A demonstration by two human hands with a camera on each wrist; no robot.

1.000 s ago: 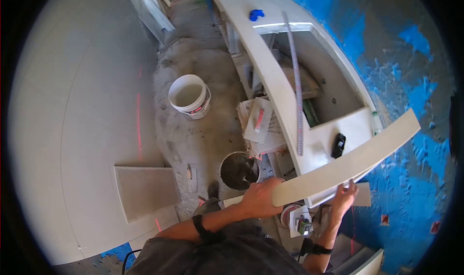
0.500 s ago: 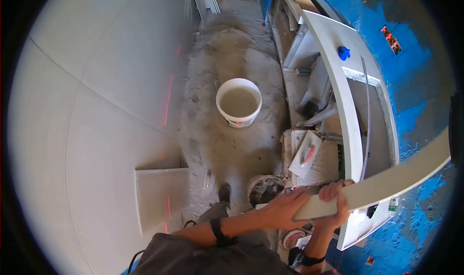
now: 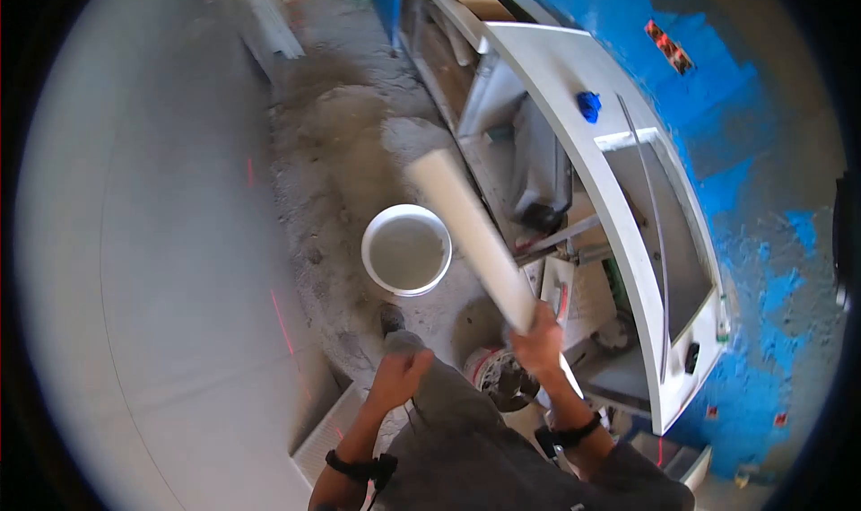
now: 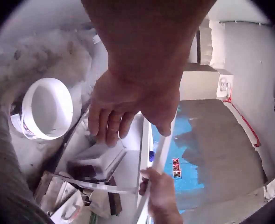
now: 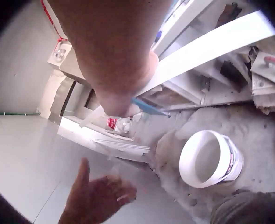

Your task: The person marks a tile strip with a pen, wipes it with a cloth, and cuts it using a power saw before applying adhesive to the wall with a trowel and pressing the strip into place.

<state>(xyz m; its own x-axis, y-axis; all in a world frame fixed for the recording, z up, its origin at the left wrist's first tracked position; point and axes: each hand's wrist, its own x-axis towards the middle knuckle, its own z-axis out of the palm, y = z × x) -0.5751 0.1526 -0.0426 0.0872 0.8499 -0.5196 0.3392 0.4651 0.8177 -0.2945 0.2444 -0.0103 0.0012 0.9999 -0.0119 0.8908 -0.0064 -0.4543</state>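
Note:
My right hand [image 3: 540,342] grips one end of a long, curved off-white strip [image 3: 475,237], a flat board-like piece. Its far end reaches up and left over the floor, close beside the white bucket [image 3: 406,251] in the head view. In the right wrist view the strip [image 5: 212,51] runs out past the forearm. My left hand [image 3: 399,381] is apart from the strip, above my leg, with nothing in it. Its fingers hang relaxed in the left wrist view, where the left hand [image 4: 128,105] appears from the back.
A white curved counter frame [image 3: 619,215] with a cut-out stands on the right, bearing a metal ruler [image 3: 647,233], a blue crumpled item [image 3: 589,106] and a black tool [image 3: 691,358]. A bucket of dark mix [image 3: 507,381] stands near my leg. A pale wall [image 3: 179,242] borders the left.
The strip has swung left, from over the counter to above the floor near the white bucket. My left hand has let go of it and moved left; my right hand keeps holding it.

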